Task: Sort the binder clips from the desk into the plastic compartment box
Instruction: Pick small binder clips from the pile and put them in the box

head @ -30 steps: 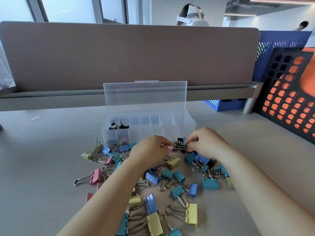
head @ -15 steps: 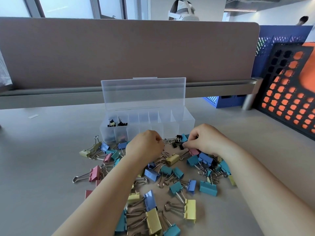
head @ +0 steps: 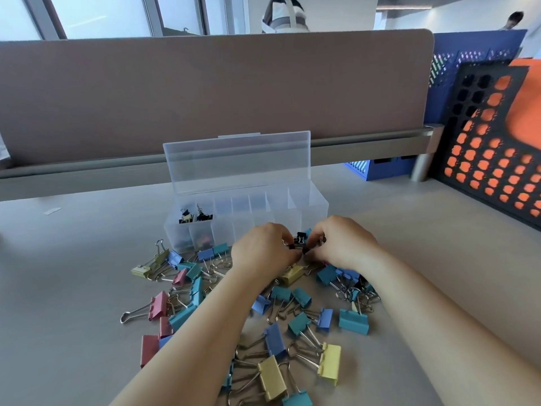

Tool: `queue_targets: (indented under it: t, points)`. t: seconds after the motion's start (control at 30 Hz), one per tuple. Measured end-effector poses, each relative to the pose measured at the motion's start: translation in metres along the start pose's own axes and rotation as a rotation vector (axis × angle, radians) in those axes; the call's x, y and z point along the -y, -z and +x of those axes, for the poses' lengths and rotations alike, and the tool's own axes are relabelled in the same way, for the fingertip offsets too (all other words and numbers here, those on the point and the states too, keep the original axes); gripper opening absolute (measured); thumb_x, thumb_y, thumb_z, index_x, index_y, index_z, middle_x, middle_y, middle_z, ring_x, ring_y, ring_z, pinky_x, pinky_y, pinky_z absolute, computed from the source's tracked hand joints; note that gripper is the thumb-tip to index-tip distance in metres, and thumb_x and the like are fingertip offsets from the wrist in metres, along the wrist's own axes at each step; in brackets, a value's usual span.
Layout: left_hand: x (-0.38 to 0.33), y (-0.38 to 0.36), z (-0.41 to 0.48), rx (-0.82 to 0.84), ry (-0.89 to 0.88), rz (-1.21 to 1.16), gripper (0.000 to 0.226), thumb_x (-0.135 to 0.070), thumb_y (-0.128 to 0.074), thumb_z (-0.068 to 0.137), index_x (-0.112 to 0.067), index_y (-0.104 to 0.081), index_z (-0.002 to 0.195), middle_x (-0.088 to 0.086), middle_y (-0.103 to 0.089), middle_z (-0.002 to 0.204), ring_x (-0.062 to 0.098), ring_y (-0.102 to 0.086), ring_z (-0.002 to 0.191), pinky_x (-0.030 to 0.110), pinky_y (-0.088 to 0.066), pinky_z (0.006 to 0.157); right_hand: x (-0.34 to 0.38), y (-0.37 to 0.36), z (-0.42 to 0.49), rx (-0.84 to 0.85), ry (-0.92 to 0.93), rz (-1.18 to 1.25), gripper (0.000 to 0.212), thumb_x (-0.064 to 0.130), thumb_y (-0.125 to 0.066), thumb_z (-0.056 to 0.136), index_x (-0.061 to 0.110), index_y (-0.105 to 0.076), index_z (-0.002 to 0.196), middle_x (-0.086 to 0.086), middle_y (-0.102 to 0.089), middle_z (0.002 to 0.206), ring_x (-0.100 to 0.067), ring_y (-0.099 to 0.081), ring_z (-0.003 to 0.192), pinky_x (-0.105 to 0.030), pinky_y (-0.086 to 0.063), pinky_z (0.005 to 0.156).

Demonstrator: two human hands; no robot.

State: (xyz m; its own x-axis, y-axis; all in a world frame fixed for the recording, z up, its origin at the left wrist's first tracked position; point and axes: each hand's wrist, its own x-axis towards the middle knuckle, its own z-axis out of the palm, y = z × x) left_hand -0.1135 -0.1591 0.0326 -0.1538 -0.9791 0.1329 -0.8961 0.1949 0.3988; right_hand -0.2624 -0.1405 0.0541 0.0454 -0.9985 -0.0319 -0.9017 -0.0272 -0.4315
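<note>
Two hands meet over one small knot of black clips, just short of the box front wall. Left hand & right hand both have fingers curled in, pinching that knot from either side, knuckles nearly touching. The knot sits right betw. the fingertips. Whether it's lifted off the desk I can't tell, as it's small & partly hidden.

Step in hand, prob.: working tangled black clips apart and picking them out of the pile. Next move likely calls for a firm pinch on one clip, a lift, then a short reach beyond the fingers & to their left, to the end compartments where the sorted clips lie. The other compartments look unfilled.

Coloured clips lie spread on the near side of the fingers, around both forearms, so most of the sort is left.

Vs 0.5 s ago: left hand has closed in on the knot; the hands were apart then. Box contents look unchanged.
</note>
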Motion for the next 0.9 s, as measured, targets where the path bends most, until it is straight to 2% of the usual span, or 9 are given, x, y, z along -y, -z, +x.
queue_targets:
  t: [0.23, 0.33, 0.5, 0.57, 0.6, 0.67, 0.73, 0.83, 0.9]
  points:
    - [0.004, -0.004, 0.003, -0.02, -0.004, -0.008, 0.035, -0.046, -0.064, 0.08, -0.035, -0.062, 0.113, -0.005, -0.066, 0.102, 0.02, -0.063, 0.09, 0.031, -0.054, 0.072, -0.003, -0.006, 0.006, -0.004, 0.034, -0.024, 0.005, 0.028, -0.07, 0.081, 0.025, -0.073, 0.084, 0.001, -0.068, 0.078, -0.02, -0.064, 0.076, -0.03, -0.049, 0.064]
    - [0.004, -0.005, 0.004, -0.01, -0.012, 0.016, 0.024, -0.045, -0.062, 0.082, -0.034, -0.065, 0.104, -0.005, -0.065, 0.097, 0.019, -0.063, 0.087, 0.029, -0.051, 0.067, -0.004, -0.006, 0.006, -0.006, 0.05, -0.039, 0.014, 0.028, -0.062, 0.087, 0.02, -0.07, 0.078, -0.005, -0.068, 0.076, -0.023, -0.064, 0.074, -0.034, -0.051, 0.066]
    - [0.006, -0.003, 0.004, -0.002, -0.037, 0.025, 0.021, -0.035, -0.058, 0.083, -0.028, -0.066, 0.101, -0.004, -0.066, 0.097, 0.02, -0.062, 0.087, 0.032, -0.055, 0.072, -0.006, -0.009, 0.007, -0.025, 0.065, -0.061, 0.025, 0.028, -0.054, 0.09, 0.014, -0.066, 0.074, -0.01, -0.067, 0.073, -0.027, -0.06, 0.067, -0.029, -0.04, 0.058]
    - [0.008, -0.001, 0.004, 0.008, -0.057, 0.05, 0.021, -0.032, -0.055, 0.086, -0.027, -0.067, 0.102, -0.003, -0.067, 0.098, 0.021, -0.062, 0.088, 0.032, -0.054, 0.073, -0.006, -0.01, 0.008, -0.041, 0.077, 0.028, 0.027, 0.023, -0.054, 0.089, 0.005, -0.063, 0.071, -0.018, -0.064, 0.069, -0.025, -0.052, 0.057, -0.029, -0.037, 0.057]
    - [0.008, -0.001, 0.004, 0.011, -0.07, 0.071, 0.021, -0.031, -0.053, 0.087, -0.027, -0.067, 0.102, -0.003, -0.067, 0.098, 0.021, -0.062, 0.089, 0.032, -0.054, 0.072, -0.006, -0.009, 0.008, -0.049, 0.075, 0.118, 0.029, 0.02, -0.054, 0.088, 0.0, -0.06, 0.069, -0.021, -0.06, 0.064, -0.022, -0.047, 0.052, -0.028, -0.035, 0.055]
    - [0.009, 0.0, 0.003, 0.007, -0.096, 0.1, 0.021, -0.03, -0.049, 0.09, -0.025, -0.067, 0.101, -0.003, -0.068, 0.098, 0.022, -0.062, 0.088, 0.031, -0.053, 0.07, -0.007, -0.004, 0.007, -0.063, 0.026, 0.372, 0.026, 0.017, -0.055, 0.089, 0.002, -0.06, 0.068, -0.016, -0.048, 0.055, -0.016, -0.036, 0.044, -0.023, -0.029, 0.047]
    - [0.01, 0.003, 0.002, -0.005, -0.113, 0.111, 0.023, -0.03, -0.047, 0.094, -0.024, -0.067, 0.103, -0.003, -0.068, 0.1, 0.021, -0.062, 0.088, 0.029, -0.049, 0.066, -0.008, 0.0, 0.008, -0.059, -0.074, 0.707, 0.02, 0.017, -0.056, 0.09, 0.001, -0.063, 0.08, -0.013, -0.043, 0.062, -0.015, -0.028, 0.044, -0.019, -0.019, 0.04]
    - [0.012, 0.009, 0.0, -0.006, -0.138, 0.097, 0.024, -0.032, -0.045, 0.097, -0.025, -0.064, 0.108, -0.006, -0.066, 0.102, 0.017, -0.059, 0.087, 0.027, -0.043, 0.064, -0.013, 0.003, 0.013, 0.016, -0.186, 1.272, 0.017, 0.015, -0.051, 0.092, 0.005, -0.06, 0.081, -0.001, -0.042, 0.057, -0.008, -0.025, 0.038, -0.017, -0.013, 0.033]
    - [0.012, 0.014, 0.0, -0.001, -0.125, -0.033, 0.022, -0.028, -0.045, 0.096, -0.022, -0.065, 0.103, -0.005, -0.066, 0.093, 0.015, -0.057, 0.076, 0.025, -0.042, 0.061, -0.016, 0.003, 0.013, 0.076, -0.219, 1.593, 0.021, 0.017, -0.045, 0.093, 0.012, -0.055, 0.076, 0.006, -0.04, 0.055, -0.004, -0.026, 0.035, -0.014, -0.015, 0.029]
